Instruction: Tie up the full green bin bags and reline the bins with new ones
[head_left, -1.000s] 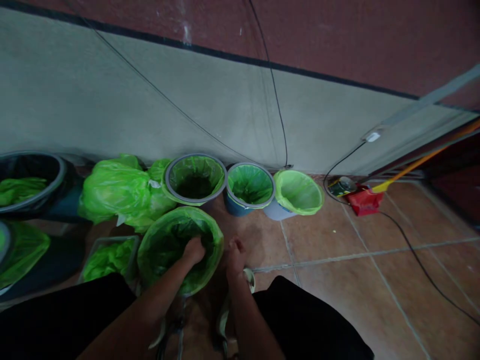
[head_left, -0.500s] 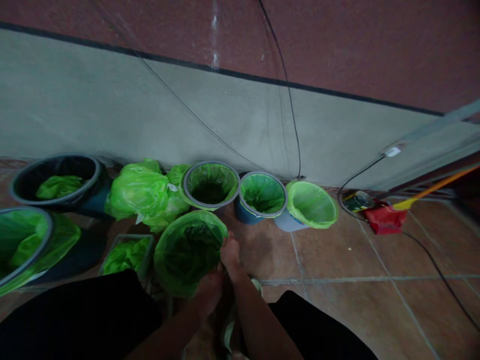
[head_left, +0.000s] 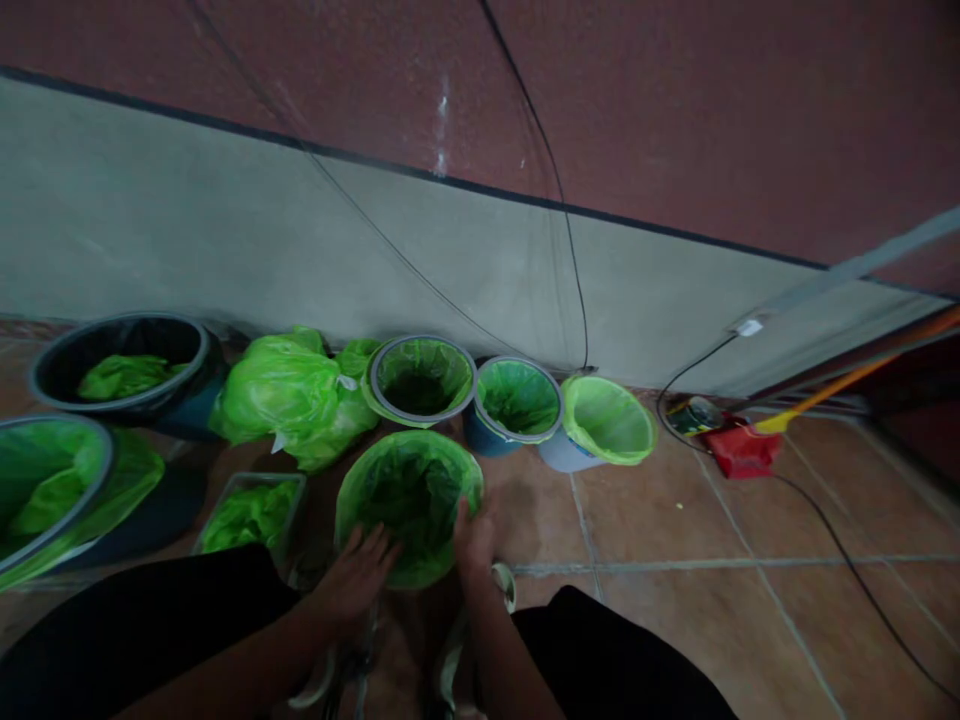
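Observation:
A trash bin [head_left: 352,490] lined with a green plastic bag stands on the floor between my legs. The bag is folded over its rim, and its inside is dark. My left hand [head_left: 362,568] lies with its fingers spread at the near left of the rim, holding nothing. At the right side of the rim, my right hand [head_left: 474,540] grips the edge, thumb inside and the other fingers partly hidden outside. Left of the bin is a small clear tub [head_left: 295,500] with crumpled green bags [head_left: 247,515].
Along the wall stand a grey-rimmed bin [head_left: 471,378], a blue bin [head_left: 491,437] and a pale bin [head_left: 566,452], all lined. Stuffed green bags [head_left: 281,390], a dark bin [head_left: 202,350] and another lined bin [head_left: 105,450] are left. A red dustpan [head_left: 742,452] and a cable [head_left: 847,560] lie right.
My hands were close together at the bin's right rim. Now they are apart, the left at the near left of the rim. The bin appears slightly further right in view.

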